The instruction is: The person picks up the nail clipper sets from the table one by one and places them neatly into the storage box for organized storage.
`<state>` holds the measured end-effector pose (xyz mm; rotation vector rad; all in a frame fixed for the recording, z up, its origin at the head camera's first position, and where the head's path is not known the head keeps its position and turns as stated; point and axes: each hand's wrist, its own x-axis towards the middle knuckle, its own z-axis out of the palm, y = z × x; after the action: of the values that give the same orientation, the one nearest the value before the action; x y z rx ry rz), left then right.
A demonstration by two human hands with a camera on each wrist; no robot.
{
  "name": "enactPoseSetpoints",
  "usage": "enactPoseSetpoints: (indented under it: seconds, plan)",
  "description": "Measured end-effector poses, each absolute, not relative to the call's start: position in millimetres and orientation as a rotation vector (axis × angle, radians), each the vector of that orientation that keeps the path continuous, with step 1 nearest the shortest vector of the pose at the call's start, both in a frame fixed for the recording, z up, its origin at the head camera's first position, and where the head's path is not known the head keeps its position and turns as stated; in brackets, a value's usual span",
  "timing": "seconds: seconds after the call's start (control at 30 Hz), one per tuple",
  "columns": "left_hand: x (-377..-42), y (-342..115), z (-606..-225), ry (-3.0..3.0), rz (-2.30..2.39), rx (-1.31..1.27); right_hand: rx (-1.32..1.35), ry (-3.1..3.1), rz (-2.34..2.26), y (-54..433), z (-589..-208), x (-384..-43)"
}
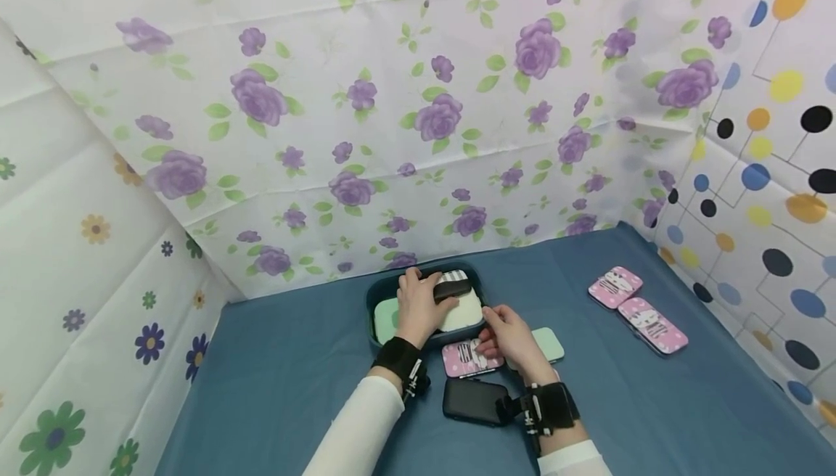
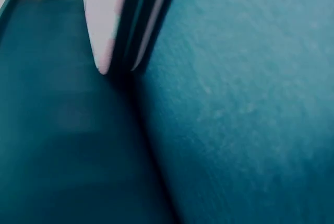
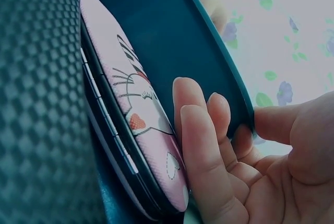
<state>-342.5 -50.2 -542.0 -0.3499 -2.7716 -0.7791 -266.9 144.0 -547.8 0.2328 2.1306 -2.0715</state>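
Note:
My left hand point(image 1: 419, 309) reaches over a dark teal basket point(image 1: 371, 316), its thumb and fingers around a small black case point(image 1: 452, 289). Under that case lie a cream case point(image 1: 465, 313) and a grey-and-white striped one point(image 1: 455, 275). A mint green case point(image 1: 385, 318) sits at the basket's left end. My right hand point(image 1: 516, 338) pinches the near right rim of the basket, its thumb on one side and fingers on the other. Just below those fingers, a pink cat-print case point(image 3: 146, 114) lies against the basket's outer wall.
Nearer me lies a black textured case point(image 1: 475, 401). Another mint green case point(image 1: 547, 344) is partly behind my right hand. Two pink cases point(image 1: 653, 325) lie farther right on the blue cloth point(image 1: 294, 389). Patterned cloth walls point(image 1: 366, 171) stand behind and on both sides.

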Motion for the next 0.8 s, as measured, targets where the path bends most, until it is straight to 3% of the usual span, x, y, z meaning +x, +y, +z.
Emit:
enactPoseSetpoints:
  seconds: [0.8]
  plan:
    - [-335.6,-53.0,-542.4,-2.713,-0.841,-0.447,0.21,2.117,-2.098,143.9,-550.1,-266.8]
